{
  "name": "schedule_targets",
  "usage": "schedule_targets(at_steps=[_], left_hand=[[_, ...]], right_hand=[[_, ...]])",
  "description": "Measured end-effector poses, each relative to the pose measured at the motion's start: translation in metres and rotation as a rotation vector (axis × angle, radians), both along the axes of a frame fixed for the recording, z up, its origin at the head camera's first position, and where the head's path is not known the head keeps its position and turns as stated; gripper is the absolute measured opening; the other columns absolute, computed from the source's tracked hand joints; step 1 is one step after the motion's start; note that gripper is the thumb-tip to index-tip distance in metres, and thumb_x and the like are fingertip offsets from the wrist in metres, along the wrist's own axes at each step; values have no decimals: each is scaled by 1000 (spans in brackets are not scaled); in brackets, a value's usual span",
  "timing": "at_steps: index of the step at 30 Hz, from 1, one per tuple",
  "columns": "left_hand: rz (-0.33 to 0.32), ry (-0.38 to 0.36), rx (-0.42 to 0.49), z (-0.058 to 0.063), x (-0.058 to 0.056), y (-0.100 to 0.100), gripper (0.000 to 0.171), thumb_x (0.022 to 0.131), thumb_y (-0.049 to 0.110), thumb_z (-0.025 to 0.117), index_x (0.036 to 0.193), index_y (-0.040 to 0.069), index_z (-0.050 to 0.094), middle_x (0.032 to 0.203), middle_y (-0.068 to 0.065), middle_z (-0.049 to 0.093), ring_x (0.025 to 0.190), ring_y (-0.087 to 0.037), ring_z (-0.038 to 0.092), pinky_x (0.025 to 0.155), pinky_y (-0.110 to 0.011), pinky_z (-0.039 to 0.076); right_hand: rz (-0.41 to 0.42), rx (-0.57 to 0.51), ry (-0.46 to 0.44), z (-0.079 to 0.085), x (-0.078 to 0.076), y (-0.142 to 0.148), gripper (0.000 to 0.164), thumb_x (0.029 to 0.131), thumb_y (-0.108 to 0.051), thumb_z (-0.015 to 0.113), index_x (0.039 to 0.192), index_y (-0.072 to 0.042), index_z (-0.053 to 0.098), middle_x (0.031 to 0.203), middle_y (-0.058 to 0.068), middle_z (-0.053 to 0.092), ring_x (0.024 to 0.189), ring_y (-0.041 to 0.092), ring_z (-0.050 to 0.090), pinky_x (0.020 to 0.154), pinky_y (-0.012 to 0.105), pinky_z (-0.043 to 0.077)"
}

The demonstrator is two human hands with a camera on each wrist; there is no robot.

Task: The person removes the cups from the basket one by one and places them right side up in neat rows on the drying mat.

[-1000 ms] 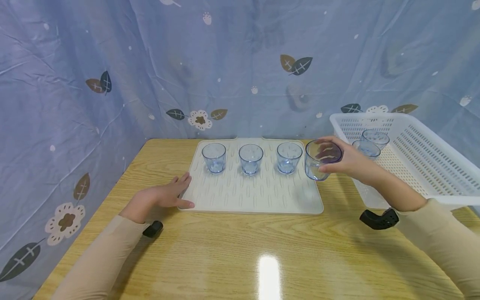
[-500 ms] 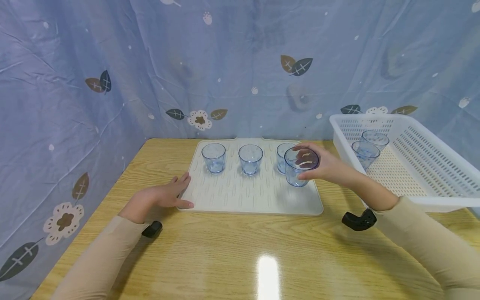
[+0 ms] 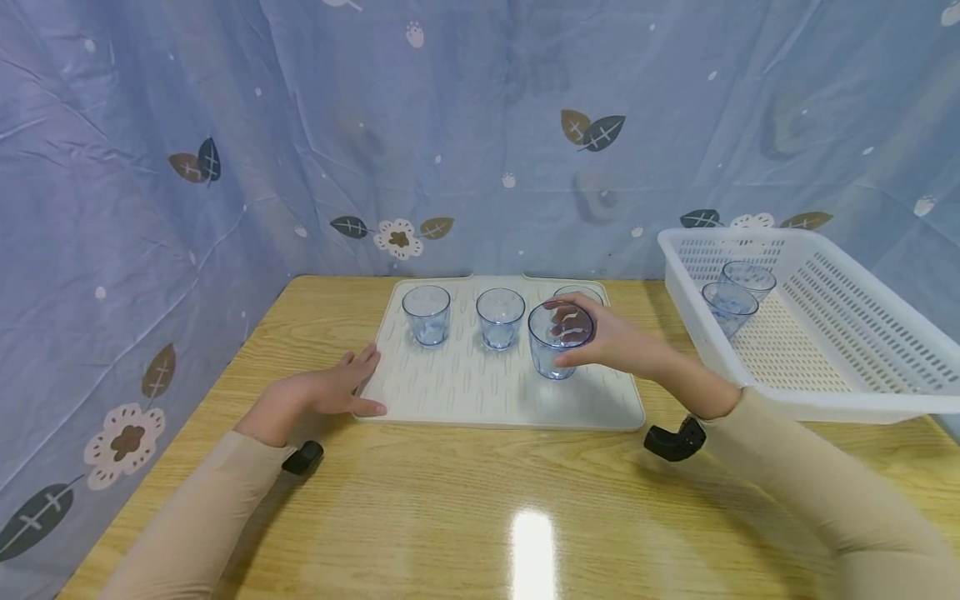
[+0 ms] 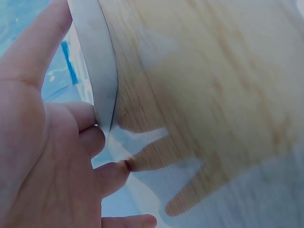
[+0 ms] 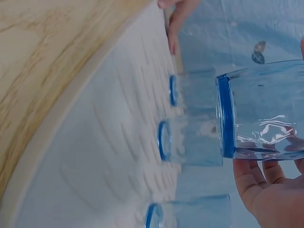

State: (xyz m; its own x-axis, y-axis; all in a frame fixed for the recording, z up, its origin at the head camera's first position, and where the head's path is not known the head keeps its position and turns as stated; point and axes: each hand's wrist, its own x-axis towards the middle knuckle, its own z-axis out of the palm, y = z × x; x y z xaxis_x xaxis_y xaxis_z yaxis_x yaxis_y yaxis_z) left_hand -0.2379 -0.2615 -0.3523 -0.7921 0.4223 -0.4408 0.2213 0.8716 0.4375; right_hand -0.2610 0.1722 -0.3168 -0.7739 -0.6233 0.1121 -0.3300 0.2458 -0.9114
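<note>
While my right hand [image 3: 609, 335] has its fingers and thumb curled around a bluish clear glass [image 3: 544, 357], my left hand [image 3: 336, 390] is just kinda resting at the left edge of the white mat [image 3: 450, 392], fingers spread, gripping nothing. I've got that glass upright, base off the mat, on my side of the rightmost glass [image 3: 587, 295] in a row of three, so it's partly hidden. Over to my right, a white basket [image 3: 903, 329] has two more glasses [image 3: 729, 315] in it.
</note>
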Motion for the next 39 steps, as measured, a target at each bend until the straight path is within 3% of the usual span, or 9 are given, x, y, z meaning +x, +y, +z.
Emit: schedule_targets(at_steps=[8,15,19,33,39], left_hand=[[-4,0,-3,0,-1,0,108,98,49,67,161,-8,-1,167,-27,-14,149,-54,-13,115,-71,6],[-15,1,-4,1,-1,-1,108,98,49,67,160,-9,-1,166,-28,-13,148,-55,-13,115,-71,7],[-13,-1,-3,1,-2,-1,108,98,49,67,160,-9,-1,166,-28,-13,148,-55,-13,115,-71,7],[5,-8,-14,2,0,1,108,98,49,66,161,-7,-1,167,-27,-13,149,-54,-13,115,-71,7],[3,-4,-12,1,0,1,107,98,49,66,161,-7,-1,167,-27,-13,149,-54,-13,115,-72,6]], right_hand=[[25,-52,-61,-8,-3,-27,83,83,-7,86,151,3,39,134,24,49,129,51,45,103,32,49],[54,-47,-39,-16,-6,-53,80,82,-9,86,150,-2,44,137,25,49,126,38,52,106,41,46],[72,-34,-37,-19,-5,-66,81,82,-10,86,150,-3,44,139,27,47,127,37,53,107,44,45],[149,-31,-57,-33,-5,-108,78,83,-4,85,149,-2,44,138,30,48,128,43,53,103,41,49],[127,-8,-72,-40,-5,-125,79,84,-5,85,151,-2,44,143,26,48,126,35,56,99,35,51]])
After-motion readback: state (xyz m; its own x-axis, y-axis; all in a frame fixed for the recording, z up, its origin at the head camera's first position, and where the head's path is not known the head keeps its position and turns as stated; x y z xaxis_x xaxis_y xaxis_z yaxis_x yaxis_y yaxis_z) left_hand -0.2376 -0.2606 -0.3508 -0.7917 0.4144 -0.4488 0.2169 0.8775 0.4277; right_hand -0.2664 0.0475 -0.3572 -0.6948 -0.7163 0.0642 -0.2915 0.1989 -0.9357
